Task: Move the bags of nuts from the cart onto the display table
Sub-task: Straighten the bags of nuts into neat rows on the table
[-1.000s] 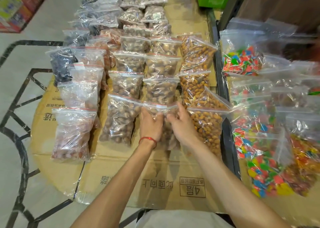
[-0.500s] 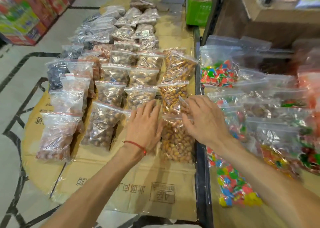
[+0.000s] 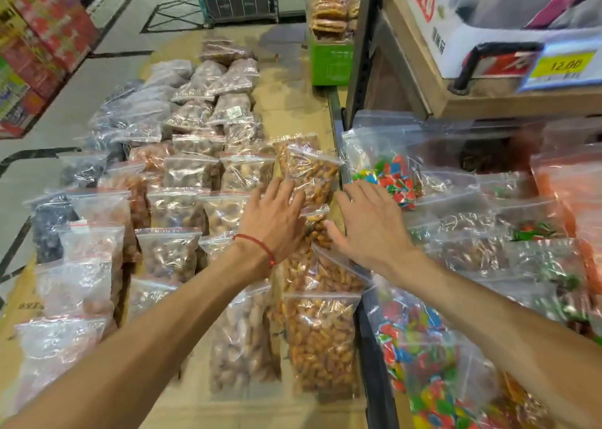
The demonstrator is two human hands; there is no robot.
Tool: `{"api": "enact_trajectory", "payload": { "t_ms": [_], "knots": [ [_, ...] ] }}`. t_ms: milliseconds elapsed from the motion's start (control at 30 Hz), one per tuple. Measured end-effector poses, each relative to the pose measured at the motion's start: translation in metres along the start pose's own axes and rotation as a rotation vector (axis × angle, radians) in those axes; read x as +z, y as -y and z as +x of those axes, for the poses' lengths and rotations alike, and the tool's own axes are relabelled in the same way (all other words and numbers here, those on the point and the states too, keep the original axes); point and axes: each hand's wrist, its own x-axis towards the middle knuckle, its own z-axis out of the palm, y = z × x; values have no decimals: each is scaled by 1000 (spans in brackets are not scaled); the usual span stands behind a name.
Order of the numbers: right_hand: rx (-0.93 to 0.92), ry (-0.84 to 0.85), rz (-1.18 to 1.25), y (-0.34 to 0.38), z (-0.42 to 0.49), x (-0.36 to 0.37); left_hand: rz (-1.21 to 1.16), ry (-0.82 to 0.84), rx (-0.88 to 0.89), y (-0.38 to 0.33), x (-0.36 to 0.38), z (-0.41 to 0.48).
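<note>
Both hands are out over the column of clear zip bags of orange-brown nuts (image 3: 311, 171) on the right side of the cardboard-covered tabletop (image 3: 286, 103). The left hand (image 3: 277, 217), red string at the wrist, lies flat with its grip apart, fingers spread across one bag's lower edge. The right hand (image 3: 368, 223) hovers just beside it, grip also apart, thumb reaching toward the next bag nearer us. Nothing is clamped. I read this as straightening the laid-out row rather than carrying; the next move calls for pinching a bag's sealed top and squaring it against its neighbours. Rows of paler and darker nut bags (image 3: 176, 210) fill the left. To the right, past a dark metal edge (image 3: 374, 347), sit bags of bright wrapped sweets (image 3: 391, 174). No cart is clearly identifiable, and the near bags blur under the forearms.
</note>
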Motion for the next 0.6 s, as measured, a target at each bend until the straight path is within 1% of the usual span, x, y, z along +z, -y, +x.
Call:
{"api": "enact_trajectory", "payload": {
  "t_ms": [200,300,367,433,500,600],
  "knots": [
    [51,8,60,-15,54,22,38,28,-8,22,8,57],
    [77,17,105,-17,75,33,-11,41,-5,28,19,79],
    [90,6,136,-19,87,40,-128,43,-25,26,29,90],
    [125,8,237,-19,94,46,-345,26,-89,18,40,98],
    [187,18,444,-15,99,52,-564,-6,-189,13,52,103],
    [366,106,731,-8,107,64,-702,-11,-267,5,65,108]
  ]
}}
